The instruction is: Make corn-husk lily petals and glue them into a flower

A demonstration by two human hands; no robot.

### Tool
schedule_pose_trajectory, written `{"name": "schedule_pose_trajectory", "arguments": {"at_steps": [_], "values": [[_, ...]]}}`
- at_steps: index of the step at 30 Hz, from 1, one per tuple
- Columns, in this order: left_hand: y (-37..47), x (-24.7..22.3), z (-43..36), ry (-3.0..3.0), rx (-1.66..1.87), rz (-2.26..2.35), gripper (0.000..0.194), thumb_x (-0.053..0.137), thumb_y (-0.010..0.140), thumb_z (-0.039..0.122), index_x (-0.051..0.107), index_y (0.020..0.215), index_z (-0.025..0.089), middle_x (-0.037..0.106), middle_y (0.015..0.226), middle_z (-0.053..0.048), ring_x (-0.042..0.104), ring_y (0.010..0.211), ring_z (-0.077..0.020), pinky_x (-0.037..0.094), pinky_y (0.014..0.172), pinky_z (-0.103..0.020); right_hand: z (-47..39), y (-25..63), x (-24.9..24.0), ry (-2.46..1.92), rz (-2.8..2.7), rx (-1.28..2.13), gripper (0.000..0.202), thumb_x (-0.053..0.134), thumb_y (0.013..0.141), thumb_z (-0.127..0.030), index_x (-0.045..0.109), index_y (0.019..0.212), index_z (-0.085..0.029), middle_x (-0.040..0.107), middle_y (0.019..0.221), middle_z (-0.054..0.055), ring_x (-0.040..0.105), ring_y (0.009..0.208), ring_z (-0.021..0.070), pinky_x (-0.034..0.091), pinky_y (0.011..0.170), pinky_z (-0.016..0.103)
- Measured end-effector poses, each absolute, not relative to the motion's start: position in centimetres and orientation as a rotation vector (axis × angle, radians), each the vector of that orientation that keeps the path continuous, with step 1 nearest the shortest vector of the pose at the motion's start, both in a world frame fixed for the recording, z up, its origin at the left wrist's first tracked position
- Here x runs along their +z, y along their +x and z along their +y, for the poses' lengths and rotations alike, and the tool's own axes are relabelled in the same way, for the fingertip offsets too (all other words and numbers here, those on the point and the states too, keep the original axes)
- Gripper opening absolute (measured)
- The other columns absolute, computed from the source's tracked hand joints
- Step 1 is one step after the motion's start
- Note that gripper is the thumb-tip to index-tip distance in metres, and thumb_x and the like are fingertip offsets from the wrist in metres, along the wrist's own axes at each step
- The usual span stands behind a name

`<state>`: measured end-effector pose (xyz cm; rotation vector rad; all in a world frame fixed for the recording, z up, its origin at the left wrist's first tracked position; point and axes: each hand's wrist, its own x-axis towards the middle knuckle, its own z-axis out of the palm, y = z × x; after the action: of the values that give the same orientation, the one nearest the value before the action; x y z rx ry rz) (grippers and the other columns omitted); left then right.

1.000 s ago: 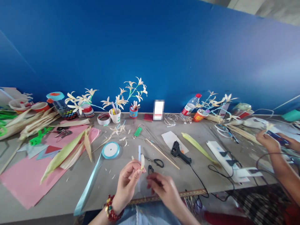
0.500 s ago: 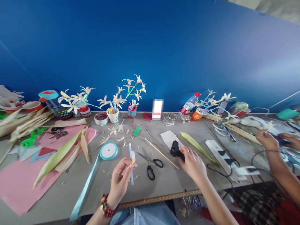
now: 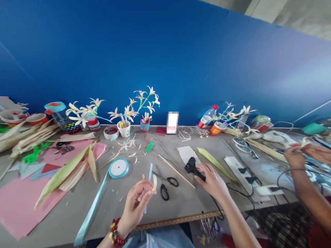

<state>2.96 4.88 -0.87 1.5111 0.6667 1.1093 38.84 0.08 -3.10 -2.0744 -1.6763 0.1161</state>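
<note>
My left hand [image 3: 138, 198], closed in a pinch, holds a narrow cream petal [image 3: 154, 182] with a yellowish base, above the table's front part. A thin pale blue stick [image 3: 150, 169] passes behind the fingers; it seems to be in the same grip. My right hand [image 3: 212, 181] is wrapped around the handle of a black glue gun [image 3: 191, 166], whose front end is over a white paper piece [image 3: 184, 151]. Black-handled scissors [image 3: 164, 192] lie open between my hands. Left of them is a blue ribbon roll [image 3: 118, 168] with its ribbon trailing forward.
Cream flowers in cups [image 3: 124, 129] line the blue wall. Green-tinged husks [image 3: 64, 172] lie over pink paper [image 3: 15, 206] at left. A wooden stick [image 3: 176, 170] lies mid-table. At right are a power strip [image 3: 239, 174] with cords and another person's hands [image 3: 296, 156].
My left hand has shifted slightly right, and the petal and blue stick have tilted. The glue gun has turned a little, and its cord now shows below my right hand. The other person's hands have come together.
</note>
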Motion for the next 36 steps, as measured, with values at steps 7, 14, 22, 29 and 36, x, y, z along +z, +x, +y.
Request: {"name": "schedule_pose_trajectory", "arguments": {"at_steps": [7, 14, 22, 29, 36], "values": [[2.7, -0.4, 4.6, 1.543, 1.094, 0.674, 0.024, 0.053, 0.096, 0.031, 0.068, 0.082, 0.019, 0.065, 0.085, -0.009, 0.06, 0.081, -0.022, 0.046, 0.075, -0.029, 0.7, 39.2, -3.1, -1.912, -1.547, 0.374, 0.029, 0.069, 0.078, -0.045, 0.068, 0.098, -0.025, 0.066, 0.103, 0.008, 0.066, 0.085, 0.0273, 0.052, 0.079, 0.041], [2.9, -0.4, 4.6, 1.563, 1.091, 0.652, 0.023, 0.05, 0.097, 0.028, 0.066, 0.083, 0.02, 0.064, 0.086, -0.008, 0.059, 0.081, -0.0213, 0.045, 0.075, -0.029, 1.7, 40.0, -2.5, -1.701, -1.225, 0.656, 0.049, 0.04, 0.092, -0.061, 0.062, 0.092, -0.018, 0.064, 0.06, 0.004, 0.059, 0.05, 0.02, 0.05, 0.048, 0.033], [2.9, -0.5, 4.7, 1.545, 1.091, 0.668, 0.023, 0.051, 0.097, 0.029, 0.065, 0.082, 0.019, 0.064, 0.085, -0.008, 0.059, 0.08, -0.0208, 0.045, 0.074, -0.028, 2.4, 40.3, -2.4, -1.752, -1.198, 0.551, 0.033, 0.065, 0.081, -0.053, 0.059, 0.092, -0.022, 0.057, 0.057, -0.003, 0.054, 0.048, 0.0173, 0.04, 0.043, 0.027], [3.4, -0.4, 4.6, 1.55, 1.093, 0.691, 0.025, 0.052, 0.097, 0.031, 0.066, 0.08, 0.018, 0.063, 0.084, -0.007, 0.059, 0.079, -0.0191, 0.045, 0.072, -0.026, 4.5, 39.5, -1.8, -1.871, -1.431, 0.366, 0.03, 0.074, 0.069, -0.039, 0.066, 0.095, -0.026, 0.072, 0.1, 0.007, 0.066, 0.097, 0.0305, 0.05, 0.075, 0.036], [3.0, -0.6, 4.6, 1.539, 1.124, 0.671, 0.022, 0.052, 0.098, 0.029, 0.065, 0.084, 0.018, 0.064, 0.086, -0.006, 0.06, 0.08, -0.018, 0.046, 0.072, -0.025, 7.3, 38.6, -2.1, -1.848, -1.493, 0.554, 0.028, 0.072, 0.069, -0.045, 0.066, 0.083, -0.022, 0.074, 0.076, 0.003, 0.068, 0.065, 0.0231, 0.052, 0.059, 0.03]]}}
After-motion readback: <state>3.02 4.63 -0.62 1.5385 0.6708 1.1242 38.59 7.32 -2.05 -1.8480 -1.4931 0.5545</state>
